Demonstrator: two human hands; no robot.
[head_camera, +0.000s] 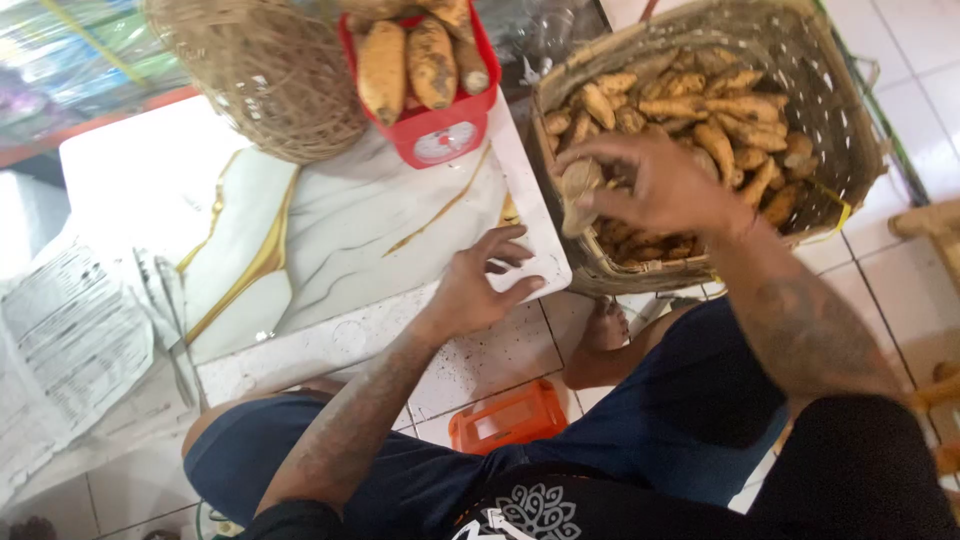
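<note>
My right hand (655, 185) grips a pale brown sweet potato (577, 190) over the near side of a large woven basket (850, 130) filled with several sweet potatoes (700, 110). My left hand (480, 285) rests with fingers spread on the corner of a white marble-patterned table (330, 220), holding nothing. A red kitchen scale (435, 135) at the table's far edge carries three sweet potatoes (410, 62) in its pan.
An upturned wicker basket (260, 75) sits on the table left of the scale. Newspaper sheets (70, 340) lie at the left. An orange plastic container (508, 418) stands on the tiled floor between my knees. A wooden stool (930, 225) is at the right edge.
</note>
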